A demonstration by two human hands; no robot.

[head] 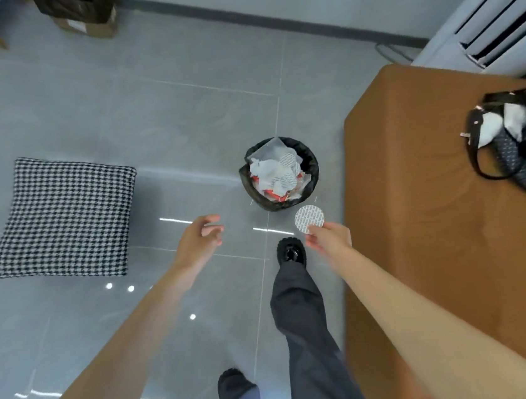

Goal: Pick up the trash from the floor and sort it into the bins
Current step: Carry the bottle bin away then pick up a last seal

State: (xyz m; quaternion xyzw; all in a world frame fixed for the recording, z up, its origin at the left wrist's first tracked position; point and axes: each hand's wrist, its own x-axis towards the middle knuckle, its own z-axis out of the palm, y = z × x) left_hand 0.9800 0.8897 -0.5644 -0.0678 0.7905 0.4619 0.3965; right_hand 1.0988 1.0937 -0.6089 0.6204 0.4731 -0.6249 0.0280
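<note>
Pinches round printed disc point(309, 221) by its lower edge in right hand point(328, 239), just short of black-lined bin point(312, 164), probably for a clean drop, with left hand point(200, 239) loose, empty.

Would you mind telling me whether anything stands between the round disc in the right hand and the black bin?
Nothing visible does. The right hand pinches the disc just short of the bin, with only bare floor between them.
</note>
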